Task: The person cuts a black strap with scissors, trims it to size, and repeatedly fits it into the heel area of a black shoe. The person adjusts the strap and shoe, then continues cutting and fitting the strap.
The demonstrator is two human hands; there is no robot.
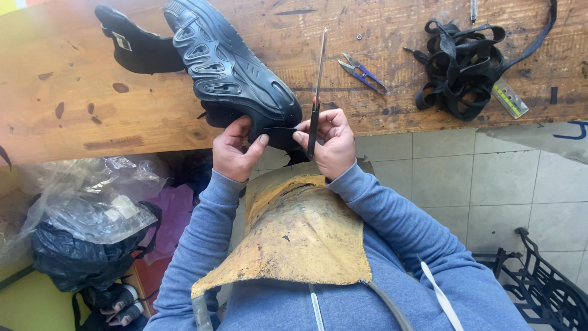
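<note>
We see a black shoe lying sole-up on the wooden desk, with its heel end hanging over the near edge. Both hands work at that heel end.

The left hand grips the shoe from below; its thumb presses a short black strap against the heel. The right hand pinches the other end of the same strap between thumb and forefinger. The strap runs taut between the two hands.

The right hand also holds a pair of scissors. The red-marked pivot sits just above the fingers, and the blades, closed together, point away from us across the desk.

A yellowed leather apron covers our lap below the hands. Both sleeves are blue-grey.

On the desk, right of the scissors, lie small blue thread snips. Further right sits a tangled pile of black straps, partly covering a ruler. A second black shoe part lies behind the shoe, touching it.

Left of us, below the desk, are clear plastic wrap and a black bag. At lower right, on the tiled floor, stands a black iron frame.
</note>
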